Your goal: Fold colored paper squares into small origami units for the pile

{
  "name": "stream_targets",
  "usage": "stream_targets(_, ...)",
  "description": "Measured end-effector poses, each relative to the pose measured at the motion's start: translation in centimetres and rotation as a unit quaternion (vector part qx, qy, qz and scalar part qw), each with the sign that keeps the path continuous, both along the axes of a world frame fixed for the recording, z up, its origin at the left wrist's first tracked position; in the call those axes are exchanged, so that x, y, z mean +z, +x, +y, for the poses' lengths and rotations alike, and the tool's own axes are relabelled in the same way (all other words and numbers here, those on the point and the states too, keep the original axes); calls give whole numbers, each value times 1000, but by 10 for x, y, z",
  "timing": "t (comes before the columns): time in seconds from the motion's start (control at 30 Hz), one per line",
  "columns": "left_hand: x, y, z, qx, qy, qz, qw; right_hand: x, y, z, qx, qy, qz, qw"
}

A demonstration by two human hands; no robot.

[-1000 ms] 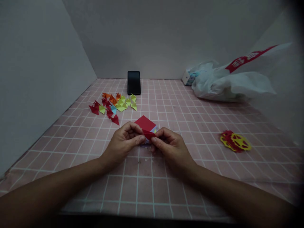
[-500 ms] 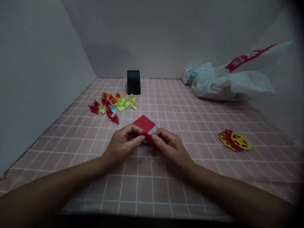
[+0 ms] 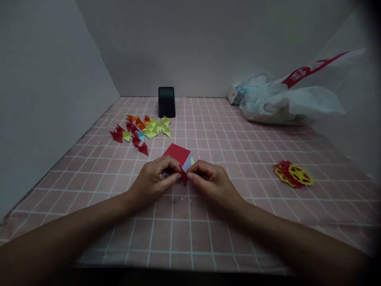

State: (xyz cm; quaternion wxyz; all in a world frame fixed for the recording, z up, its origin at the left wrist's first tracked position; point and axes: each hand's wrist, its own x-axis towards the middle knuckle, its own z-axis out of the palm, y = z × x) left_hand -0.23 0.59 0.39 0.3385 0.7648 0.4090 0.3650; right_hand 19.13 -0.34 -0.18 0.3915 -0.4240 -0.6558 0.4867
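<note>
Red paper [image 3: 183, 176], folded down to a narrow, pointed piece, sits between the two hands, at the near side of a partly hidden red sheet [image 3: 177, 153] on the pink, white-gridded tabletop [image 3: 238, 167]. The left hand [image 3: 153, 177] grips it by its left side, thumb and forefinger closed on it; the right hand [image 3: 212, 180] has its fingers [image 3: 199, 181] pinched at the other side, though how much paper they grasp is hidden. Folding or creasing appears to be the step in hand, and the next move would seem to call for light, exact pressure, since so slight a piece could easily crease askew. Thin, crisp paper also seems to make up the folded shapes [image 3: 151, 130] beyond, yellow-green, red, orange and blue, with sharp tips and flat facets. To the right lie flat openwork cutouts [image 3: 287, 173], red and yellow, rounded in outline; farther back are a crumpled, translucent plastic bag [image 3: 268, 106] and a smooth black phone [image 3: 166, 102]
</note>
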Motion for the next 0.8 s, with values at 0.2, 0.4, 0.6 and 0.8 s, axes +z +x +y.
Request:
stream_targets(0.2,1,-2,1,-20,-11,-4,1000,0,-1,0,11,-25,8,1000)
stream_targets(0.4,2,-1,-1,-8,-40,-15,999,-1,-3,-1,15,-10,-4,1000)
stream_targets(0.6,4,0,-2,-1,-84,-38,996,1,-3,-5,-6,70,-45,997)
stream_targets(0.8,2,2,0,2,-204,-130,970,1,-2,-6,-22,130,-73,989)
